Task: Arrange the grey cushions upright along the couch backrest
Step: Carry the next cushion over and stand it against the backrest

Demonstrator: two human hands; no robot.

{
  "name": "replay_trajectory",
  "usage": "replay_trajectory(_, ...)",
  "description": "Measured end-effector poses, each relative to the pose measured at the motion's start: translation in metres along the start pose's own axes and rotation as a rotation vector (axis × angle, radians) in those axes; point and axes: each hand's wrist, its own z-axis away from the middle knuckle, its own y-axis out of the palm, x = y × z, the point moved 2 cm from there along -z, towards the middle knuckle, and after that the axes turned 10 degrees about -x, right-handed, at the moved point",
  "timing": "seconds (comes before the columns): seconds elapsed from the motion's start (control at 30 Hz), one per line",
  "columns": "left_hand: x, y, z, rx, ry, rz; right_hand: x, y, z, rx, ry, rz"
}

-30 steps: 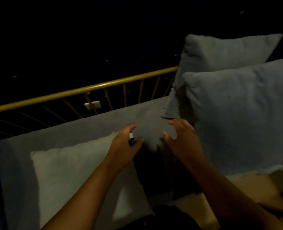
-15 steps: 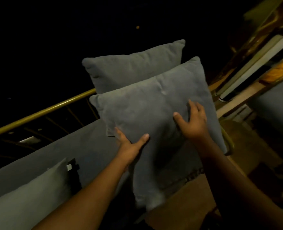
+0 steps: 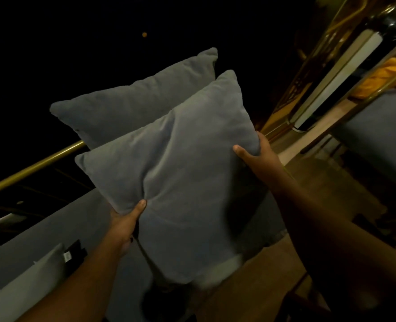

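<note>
Both of your hands are clamped on one grey cushion: your left hand (image 3: pixel 125 225) pinches its left edge low down, thumb on the front face and the fingers hidden behind, with the fabric puckered into creases at the thumb; your right hand (image 3: pixel 258 156) grips the right edge higher up, thumb on the front, fingers wrapped round the back. Grips counted: two, both on the same item.

The front cushion (image 3: pixel 180 182) is held tilted, its top corner toward 1 o'clock and its lower end blurred near the frame's centre bottom. Whether that lower end rests on the seat cannot be told in this light.

Grey cushions counted: three. The second cushion (image 3: pixel 134 108) stands directly behind the held one, at 11 o'clock from it, overlapped by it and rising above the rail. The third cushion (image 3: pixel 22 284) lies at 8 o'clock from your left hand, low in the frame, only partly in view, well apart from the other two. A small black tag (image 3: pixel 75 253) shows at its upper right corner.

Couch backrest (image 3: pixel 41 240): one, grey, running from 8 o'clock up toward centre, passing behind your left wrist. One brass rail (image 3: pixel 34 168) runs beyond it along the same line.

At 2 o'clock from your right hand, brass and white fittings (image 3: pixel 332 94) show, too dim to identify. Background above is dark.
</note>
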Motion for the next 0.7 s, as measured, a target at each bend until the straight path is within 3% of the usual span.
replay_trajectory(0.37,-0.037,-0.045,0.049,0.041,0.307,0.14,0.034,-0.009,0.072,-0.1,0.011,0.036)
replay_trajectory(0.5,-0.05,-0.092,0.066,-0.012,0.404,0.149,0.047,-0.002,0.114,-0.083,0.004,-0.075)
replay_trajectory(0.7,-0.05,-0.199,0.067,-0.058,0.414,0.125,0.083,0.043,0.177,-0.002,-0.105,-0.201)
